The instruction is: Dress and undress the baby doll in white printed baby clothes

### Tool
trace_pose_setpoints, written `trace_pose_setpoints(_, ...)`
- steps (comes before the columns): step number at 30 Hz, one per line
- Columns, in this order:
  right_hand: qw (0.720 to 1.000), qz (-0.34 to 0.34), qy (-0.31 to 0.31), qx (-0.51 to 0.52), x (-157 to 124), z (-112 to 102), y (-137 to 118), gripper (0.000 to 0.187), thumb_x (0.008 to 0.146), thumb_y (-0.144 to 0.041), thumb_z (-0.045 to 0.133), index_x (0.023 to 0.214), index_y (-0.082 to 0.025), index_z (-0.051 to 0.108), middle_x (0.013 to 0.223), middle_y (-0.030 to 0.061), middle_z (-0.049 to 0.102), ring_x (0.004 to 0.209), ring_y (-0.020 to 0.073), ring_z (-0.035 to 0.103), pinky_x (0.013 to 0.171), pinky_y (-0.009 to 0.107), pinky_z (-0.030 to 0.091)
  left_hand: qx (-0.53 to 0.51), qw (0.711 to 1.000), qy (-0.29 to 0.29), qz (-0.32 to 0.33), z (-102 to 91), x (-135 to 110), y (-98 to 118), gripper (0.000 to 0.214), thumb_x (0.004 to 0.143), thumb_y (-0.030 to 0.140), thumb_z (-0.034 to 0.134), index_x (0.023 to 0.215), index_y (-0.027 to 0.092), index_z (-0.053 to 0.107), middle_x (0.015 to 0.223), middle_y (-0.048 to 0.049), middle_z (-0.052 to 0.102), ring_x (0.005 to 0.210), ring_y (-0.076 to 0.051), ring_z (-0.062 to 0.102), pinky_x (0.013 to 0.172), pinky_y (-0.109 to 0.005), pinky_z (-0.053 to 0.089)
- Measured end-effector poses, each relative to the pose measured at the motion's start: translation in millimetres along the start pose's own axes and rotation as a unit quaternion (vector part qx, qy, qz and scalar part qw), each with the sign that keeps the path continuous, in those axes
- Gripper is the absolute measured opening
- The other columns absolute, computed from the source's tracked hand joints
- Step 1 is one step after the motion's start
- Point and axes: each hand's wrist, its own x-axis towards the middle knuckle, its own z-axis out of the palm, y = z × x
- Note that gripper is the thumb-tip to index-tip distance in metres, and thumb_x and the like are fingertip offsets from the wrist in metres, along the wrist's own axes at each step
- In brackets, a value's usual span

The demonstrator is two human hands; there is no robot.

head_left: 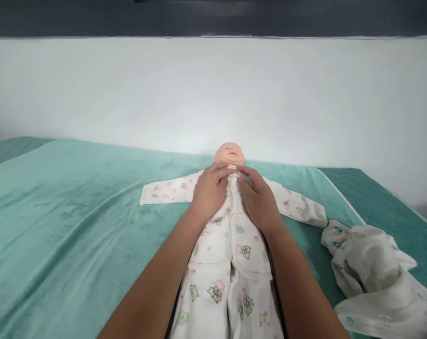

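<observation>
A baby doll (229, 153) lies on its back with its head toward the wall. It wears a white long-sleeved baby shirt (246, 242) printed with small animals, both sleeves spread out sideways. Matching white trousers (209, 296) cover its legs. At the collar, my left hand (210, 186) pinches the shirt's front edge near the neck. My right hand (257, 194) grips the opposite edge there, fingertips almost meeting the left ones. A button (234, 217) shows lower on the shirt front; the fastening under my fingers is partly hidden.
The doll rests on a green plush sheet (75, 226) with a few creases. To the right lies a crumpled white printed garment (372, 268), close to the doll's sleeve end. A white wall (128, 94) rises behind the bed, with a dark band above it.
</observation>
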Motion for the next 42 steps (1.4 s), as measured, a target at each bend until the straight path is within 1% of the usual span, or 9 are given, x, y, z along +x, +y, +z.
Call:
trace_pose_setpoints(3, 1.0, -0.006, -0.006, 0.003, 1, 0, 3, 0.036, 0.094, -0.03, 0.046, 0.125, -0.024, 0.063, 0.136, 0.0065, 0.064, 0.127, 0.0248, 0.054, 0.112, 0.047, 0.038, -0.01, 1.0, 0.01, 0.001, 0.3, -1, -1, 0.04, 0.091, 0.009, 0.043, 0.106, 0.024, 0.077, 0.134, -0.0022, 0.066, 0.131, -0.022, 0.055, 0.115, -0.041, 0.042)
trace_pose_setpoints(6, 0.998, -0.052, -0.02, -0.001, 2, 0, 5, 0.037, 0.094, -0.026, 0.043, 0.126, -0.026, 0.063, 0.135, 0.0051, 0.064, 0.128, 0.0237, 0.053, 0.113, 0.046, 0.037, -0.026, 0.999, 0.02, 0.016, -0.3, -1, -2, 0.038, 0.091, 0.009, 0.043, 0.102, 0.022, 0.077, 0.129, -0.0038, 0.069, 0.127, -0.021, 0.057, 0.115, -0.041, 0.042)
trace_pose_setpoints(9, 0.996, -0.087, -0.015, -0.011, 3, 1, 6, 0.037, 0.093, -0.022, 0.043, 0.124, -0.027, 0.063, 0.13, 0.0044, 0.066, 0.125, 0.0236, 0.053, 0.111, 0.046, 0.038, -0.043, 0.999, 0.021, 0.015, -1.8, -2, -2, 0.039, 0.091, 0.008, 0.043, 0.1, 0.024, 0.077, 0.127, -0.0023, 0.069, 0.127, -0.021, 0.058, 0.114, -0.041, 0.042)
trace_pose_setpoints(15, 0.997, -0.075, 0.029, 0.001, 3, 2, 9, 0.032, 0.092, -0.02, 0.044, 0.117, -0.026, 0.063, 0.118, 0.0049, 0.066, 0.116, 0.0226, 0.056, 0.105, 0.045, 0.041, -0.056, 0.998, 0.007, 0.003, -2.3, -3, -1, 0.041, 0.09, 0.007, 0.043, 0.088, 0.028, 0.079, 0.13, 0.0011, 0.067, 0.13, -0.021, 0.055, 0.116, -0.04, 0.04)
trace_pose_setpoints(20, 0.993, -0.058, 0.087, 0.052, 2, 4, 10, 0.024, 0.086, -0.018, 0.048, 0.101, -0.025, 0.065, 0.112, 0.0047, 0.068, 0.112, 0.0227, 0.059, 0.102, 0.042, 0.044, -0.094, 0.994, 0.055, 0.005, -1.2, -10, -1, 0.027, 0.09, 0.012, 0.049, 0.092, 0.023, 0.073, 0.123, -0.0029, 0.069, 0.121, -0.02, 0.061, 0.11, -0.04, 0.044)
trace_pose_setpoints(25, 0.993, -0.07, 0.081, 0.052, -13, 4, 5, 0.018, 0.086, -0.018, 0.048, 0.089, -0.025, 0.065, 0.105, 0.0035, 0.07, 0.107, 0.0226, 0.061, 0.102, 0.043, 0.044, -0.088, 0.995, 0.054, -0.013, -6.9, -29, 3, 0.021, 0.088, 0.012, 0.052, 0.086, 0.022, 0.07, 0.126, -0.0032, 0.068, 0.124, -0.021, 0.058, 0.111, -0.041, 0.043)
trace_pose_setpoints(29, 0.99, -0.089, 0.083, 0.077, -31, 2, 7, 0.02, 0.088, -0.019, 0.049, 0.086, -0.024, 0.068, 0.113, 0.0041, 0.07, 0.114, 0.0221, 0.061, 0.106, 0.044, 0.042, -0.074, 0.997, 0.034, 0.006, -12.2, -40, 4, 0.025, 0.088, 0.013, 0.052, 0.093, 0.025, 0.074, 0.131, -0.0025, 0.066, 0.129, -0.021, 0.054, 0.114, -0.041, 0.04)
trace_pose_setpoints(34, 0.987, -0.088, 0.087, 0.102, -37, 1, 13, 0.025, 0.087, -0.018, 0.052, 0.086, -0.027, 0.075, 0.117, 0.0031, 0.07, 0.117, 0.0215, 0.061, 0.108, 0.045, 0.041, -0.073, 0.996, 0.038, 0.018, -13.2, -41, 3, 0.029, 0.088, 0.012, 0.052, 0.096, 0.025, 0.077, 0.128, -0.0026, 0.068, 0.127, -0.02, 0.057, 0.116, -0.04, 0.039)
trace_pose_setpoints(42, 0.99, -0.092, 0.069, 0.08, -35, -1, 10, 0.033, 0.085, -0.012, 0.051, 0.086, -0.03, 0.079, 0.117, 0.0008, 0.071, 0.118, 0.021, 0.062, 0.108, 0.044, 0.042, -0.075, 0.997, 0.026, 0.019, -13.9, -41, 0, 0.034, 0.089, 0.013, 0.051, 0.097, 0.029, 0.079, 0.13, -0.0001, 0.067, 0.128, -0.02, 0.056, 0.116, -0.041, 0.04)
